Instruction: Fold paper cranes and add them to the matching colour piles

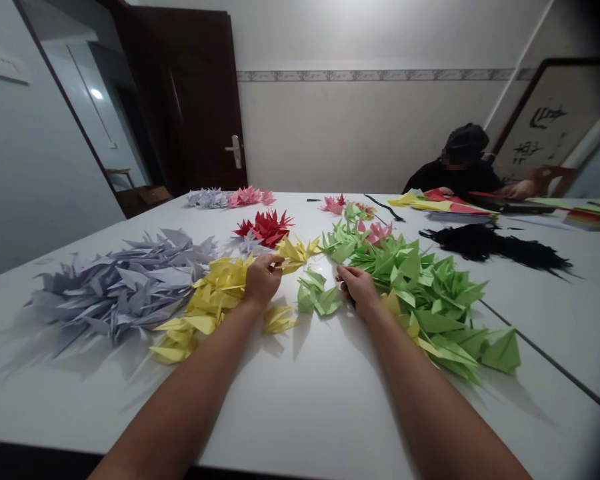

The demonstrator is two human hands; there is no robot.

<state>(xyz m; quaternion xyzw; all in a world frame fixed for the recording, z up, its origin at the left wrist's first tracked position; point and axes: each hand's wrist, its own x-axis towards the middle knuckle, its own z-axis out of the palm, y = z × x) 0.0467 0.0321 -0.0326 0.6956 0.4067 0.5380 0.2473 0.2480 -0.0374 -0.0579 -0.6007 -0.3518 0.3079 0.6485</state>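
Here, hands [263,280] [359,290] sit well inside table edge [40,448].

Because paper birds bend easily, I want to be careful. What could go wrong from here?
Your left hand is right against the yellow paper birds, so it might crush some. Your right hand touches the green paper birds, and pressing could flatten them. The yellow birds also meet the gray paper birds, so the colors may get mixed.

The right hand [359,290] hides its contact with green origami cranes [420,293].
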